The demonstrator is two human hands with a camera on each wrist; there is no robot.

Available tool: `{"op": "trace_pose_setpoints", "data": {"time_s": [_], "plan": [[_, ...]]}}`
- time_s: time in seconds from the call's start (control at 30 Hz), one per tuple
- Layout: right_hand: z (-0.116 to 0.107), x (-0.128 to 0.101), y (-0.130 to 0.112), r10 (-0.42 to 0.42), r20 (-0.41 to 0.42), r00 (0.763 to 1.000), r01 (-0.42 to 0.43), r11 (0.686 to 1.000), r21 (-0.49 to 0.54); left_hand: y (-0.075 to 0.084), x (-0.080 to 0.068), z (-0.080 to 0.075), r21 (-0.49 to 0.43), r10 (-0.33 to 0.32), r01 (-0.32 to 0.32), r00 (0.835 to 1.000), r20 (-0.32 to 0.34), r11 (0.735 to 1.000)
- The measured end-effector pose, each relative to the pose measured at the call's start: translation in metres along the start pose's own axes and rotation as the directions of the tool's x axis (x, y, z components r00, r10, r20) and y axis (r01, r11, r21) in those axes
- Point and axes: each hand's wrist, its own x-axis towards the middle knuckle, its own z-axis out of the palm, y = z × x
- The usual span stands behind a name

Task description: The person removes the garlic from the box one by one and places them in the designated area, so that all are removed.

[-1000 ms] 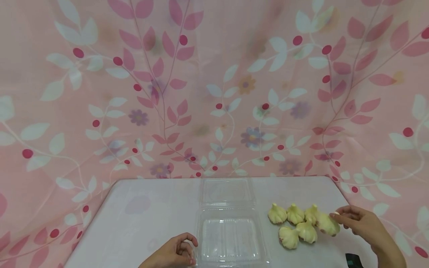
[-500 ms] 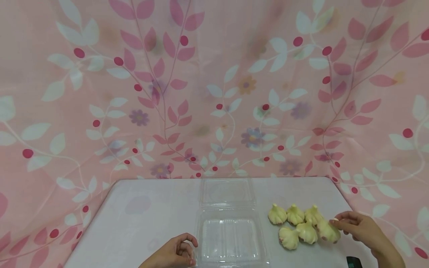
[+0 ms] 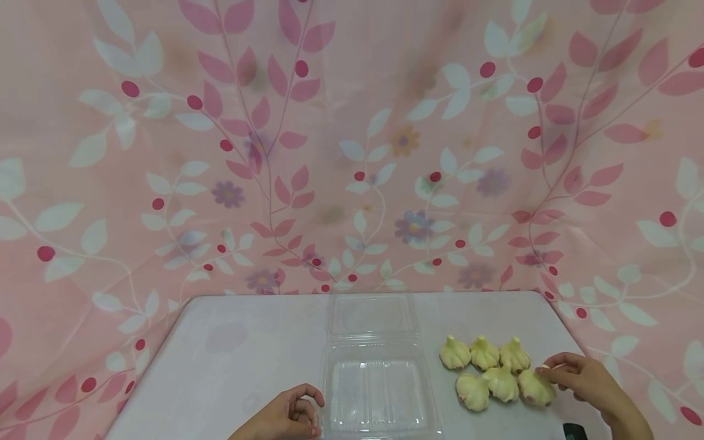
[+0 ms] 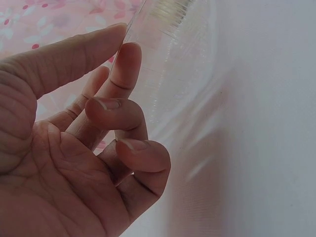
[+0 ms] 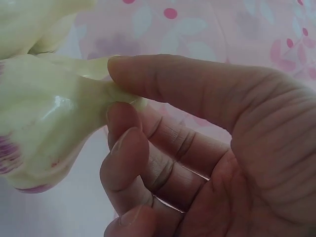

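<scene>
My right hand (image 3: 584,382) pinches the stem of a pale garlic bulb (image 3: 537,390) between thumb and index finger. The right wrist view shows this bulb (image 5: 47,116) with purple streaks near its base. It is at the right end of the front row, beside another garlic bulb (image 3: 502,385). Several more bulbs are grouped there, one of them a garlic bulb (image 3: 455,352) at the back left. A clear plastic clamshell container (image 3: 379,394) lies with its lid (image 3: 374,315) folded back. My left hand (image 3: 288,412) holds its left edge between thumb and index finger, other fingers curled loosely.
Everything rests on a white table (image 3: 247,342). A pink curtain (image 3: 352,146) with leaves and flowers hangs behind and along the sides. At the front right, a small dark object (image 3: 575,431) shows near the right wrist, partly cut off by the frame.
My right hand has brought the garlic bulb toward me, from overlapping the back row to the end of the front row. The left hand stays at the container's edge.
</scene>
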Motion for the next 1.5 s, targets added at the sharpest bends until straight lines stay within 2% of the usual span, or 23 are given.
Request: {"op": "trace_pose_setpoints", "data": {"time_s": [0.67,1.1,1.3,1.5], "plan": [[0.012,0.003,-0.005,-0.027,0.046,0.999,0.027,1.000,-0.007,-0.002,0.000,0.000,-0.007,-0.005,0.005,1.000,-0.010,1.000],[0.008,0.005,-0.005,0.060,0.070,0.996,-0.060,0.998,-0.008,-0.002,-0.001,-0.001,0.006,0.004,-0.004,1.000,-0.002,1.000],[0.004,0.001,-0.005,0.034,0.101,0.994,-0.032,0.999,-0.023,-0.002,-0.001,0.000,0.016,-0.001,0.001,1.000,-0.009,1.000],[0.001,-0.002,-0.007,0.023,0.085,0.996,-0.017,0.998,-0.066,-0.002,-0.001,0.000,0.013,0.011,-0.011,1.000,0.002,1.000]]}}
